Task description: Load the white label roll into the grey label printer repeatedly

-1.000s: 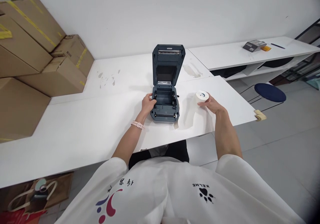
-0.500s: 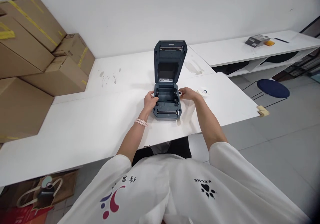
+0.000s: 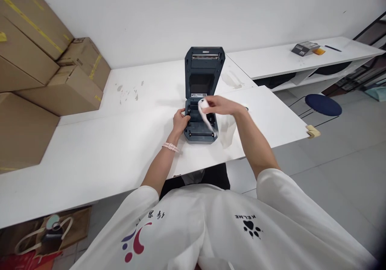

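Label printer (image 3: 197,127), dark blue-grey, set on the white counter (image 3: 144,141) with its lid (image 3: 205,67) raised. A bright metallic bar (image 3: 206,56) is seen across the upper part of the lid's inner face; a white sticker (image 3: 196,95) is borne near the hinge. Below, the hollow media bay is exposed, and a dark roller (image 3: 200,134) is seated along its front edge. The left edge of the base is gripped by the left hand (image 3: 180,121), thumb laid over the rim. A small white roll (image 3: 202,103), slightly blurred, is pinched in the right hand (image 3: 221,105) above the bay; a white strip (image 3: 207,122) is trailed toward the front right corner, and whether the base is touched by it cannot be told. The rear right part of the bay is covered by the right hand. A pale, crumpled sheet (image 3: 227,131) is left just beside the printer on its right; a dark-edged object behind the right forearm is mostly hidden. Cardboard cartons (image 3: 80,91) are stacked at far left. On the side counter (image 3: 268,63), a small dark box (image 3: 303,49), an orange item (image 3: 319,51) and a dark pen-like object (image 3: 333,48) are placed.
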Tool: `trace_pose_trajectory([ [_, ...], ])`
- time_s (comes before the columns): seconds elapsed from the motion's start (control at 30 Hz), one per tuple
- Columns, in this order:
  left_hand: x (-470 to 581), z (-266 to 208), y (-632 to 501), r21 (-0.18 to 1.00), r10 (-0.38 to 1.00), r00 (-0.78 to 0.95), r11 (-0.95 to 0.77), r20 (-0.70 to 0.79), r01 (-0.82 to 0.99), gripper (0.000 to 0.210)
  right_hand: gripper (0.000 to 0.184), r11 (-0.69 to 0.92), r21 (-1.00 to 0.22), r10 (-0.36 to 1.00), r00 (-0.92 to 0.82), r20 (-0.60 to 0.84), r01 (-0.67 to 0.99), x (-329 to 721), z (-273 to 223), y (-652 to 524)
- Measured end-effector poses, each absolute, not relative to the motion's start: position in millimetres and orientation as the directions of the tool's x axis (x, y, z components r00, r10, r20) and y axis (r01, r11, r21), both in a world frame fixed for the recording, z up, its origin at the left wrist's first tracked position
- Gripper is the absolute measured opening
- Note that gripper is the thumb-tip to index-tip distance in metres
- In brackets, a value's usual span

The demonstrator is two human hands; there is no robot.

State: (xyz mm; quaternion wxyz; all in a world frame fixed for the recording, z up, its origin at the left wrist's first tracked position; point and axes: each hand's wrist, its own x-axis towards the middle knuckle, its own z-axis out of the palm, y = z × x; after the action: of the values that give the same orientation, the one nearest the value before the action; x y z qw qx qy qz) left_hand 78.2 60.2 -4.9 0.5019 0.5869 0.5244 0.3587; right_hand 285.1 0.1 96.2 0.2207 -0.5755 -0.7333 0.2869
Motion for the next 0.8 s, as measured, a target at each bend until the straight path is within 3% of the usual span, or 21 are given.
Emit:
trace_pose_trajectory([
  [0.1,78.6,-5.1,60.0,0.968,0.977,0.185,0.061,-0.108,0.244,0.057,0.033,0.193,-0.183,0.961,-0.223,-0.164,0.964,246.4,77.9,25.3],
  [0.13,78.7,-5.5,60.2,0.969,0.977,0.182,0.063,-0.109,0.239,0.057,0.035,0.181,-0.084,0.963,-0.194,-0.189,0.98,237.6,71.6,30.8],
  [0.2,78.7,-6.6,60.8,0.971,0.977,0.182,0.068,-0.111,0.231,0.057,0.035,0.163,-0.007,0.964,-0.16,-0.214,0.987,227.4,62.0,35.7],
  [0.3,78.9,-9.1,61.6,0.973,0.977,0.184,0.068,-0.109,0.219,0.058,0.038,0.156,0.005,0.974,-0.153,-0.165,0.988,225.3,57.4,27.1],
  [0.37,79.5,-11.0,61.4,0.975,0.977,0.181,0.078,-0.117,0.21,0.058,0.041,0.163,-0.03,0.985,-0.164,-0.059,0.986,226.9,58.2,11.0],
  [0.47,81.2,-13.0,59.9,0.979,0.978,0.165,0.101,-0.131,0.175,0.059,0.035,0.226,-0.207,0.971,-0.205,0.12,0.952,226.7,56.2,-23.4],
  [0.6,83.2,-12.1,57.3,0.983,0.951,0.249,0.182,-0.182,0.021,0.065,0.035,0.291,-0.39,0.948,-0.208,0.242,0.873,221.0,40.5,-66.0],
  [0.8,82.6,-10.3,55.6,0.954,0.917,0.344,0.265,-0.203,-0.142,0.071,0.04,0.285,-0.412,0.93,-0.145,0.337,0.865,211.8,20.7,-83.4],
])
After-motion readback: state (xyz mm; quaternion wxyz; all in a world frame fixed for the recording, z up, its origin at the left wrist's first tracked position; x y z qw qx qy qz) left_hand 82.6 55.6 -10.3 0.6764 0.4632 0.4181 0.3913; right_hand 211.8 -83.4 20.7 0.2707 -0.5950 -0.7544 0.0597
